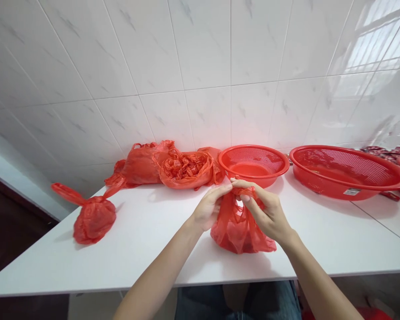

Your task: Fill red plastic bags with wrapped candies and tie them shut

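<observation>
A red plastic bag (242,231) with something bulky inside rests on the white table in front of me. My left hand (210,205) pinches the gathered top of the bag from the left. From the right, my right hand (266,208) grips the same top, its thumb and fingers closed on the twisted handles. What lies inside the bag does not show clearly through the plastic. Away to the left sits a second red bag (95,220), knotted, with its two handle loops sticking up.
Against the tiled wall lie crumpled red plastic bags (142,164), with a bundle of bags (186,171) beside them. A small red colander (253,162) and a larger red colander (350,171) stand to the right. The white table (146,235) has its front edge near my legs.
</observation>
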`<control>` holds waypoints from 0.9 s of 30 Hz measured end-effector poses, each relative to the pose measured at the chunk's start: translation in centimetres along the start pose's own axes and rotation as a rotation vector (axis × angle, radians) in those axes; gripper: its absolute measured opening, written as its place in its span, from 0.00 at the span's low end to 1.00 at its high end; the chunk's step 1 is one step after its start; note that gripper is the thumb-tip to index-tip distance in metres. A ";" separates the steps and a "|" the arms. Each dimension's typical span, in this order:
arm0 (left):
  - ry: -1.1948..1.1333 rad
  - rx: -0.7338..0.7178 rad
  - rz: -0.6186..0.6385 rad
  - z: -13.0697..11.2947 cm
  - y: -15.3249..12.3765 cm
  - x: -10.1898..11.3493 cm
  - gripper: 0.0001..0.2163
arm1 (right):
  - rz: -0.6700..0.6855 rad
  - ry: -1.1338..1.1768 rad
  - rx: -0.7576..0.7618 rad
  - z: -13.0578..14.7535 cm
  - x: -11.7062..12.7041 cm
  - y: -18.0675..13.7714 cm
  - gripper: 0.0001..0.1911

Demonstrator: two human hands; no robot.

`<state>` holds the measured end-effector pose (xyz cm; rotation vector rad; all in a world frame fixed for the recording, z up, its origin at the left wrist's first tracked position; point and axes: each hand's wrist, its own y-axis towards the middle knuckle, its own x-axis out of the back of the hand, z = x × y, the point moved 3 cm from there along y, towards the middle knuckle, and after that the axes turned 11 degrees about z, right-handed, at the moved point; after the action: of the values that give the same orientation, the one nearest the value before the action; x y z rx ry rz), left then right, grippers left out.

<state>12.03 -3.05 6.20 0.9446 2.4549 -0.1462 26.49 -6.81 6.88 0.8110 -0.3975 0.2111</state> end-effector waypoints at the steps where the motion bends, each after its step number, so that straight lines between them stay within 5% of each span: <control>1: -0.044 0.008 -0.006 -0.1 -0.1 0.0 0.11 | 0.003 0.025 0.018 0.1 0.0 0.0 0.15; 8: -0.033 -0.089 -0.206 -0.7 -0.7 1.2 0.09 | -0.058 0.041 0.140 0.4 -0.4 -1.1 0.17; 17: 0.058 -0.280 -0.675 -0.6 -3.9 9.4 0.17 | -0.020 0.138 0.006 -0.8 -0.9 -6.0 0.15; 22: 0.066 -0.289 -0.687 -0.2 -4.9 10.2 0.18 | -0.076 0.351 -0.142 -2.5 -1.0 -6.9 0.13; 27: 0.255 -0.398 -0.533 -1.4 -4.8 6.8 0.17 | -0.076 0.508 -0.270 -2.8 -1.0 -4.8 0.16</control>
<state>3.97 -2.21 3.74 0.1351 2.7686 0.2923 27.90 -7.99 1.50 0.4809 0.0837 0.2768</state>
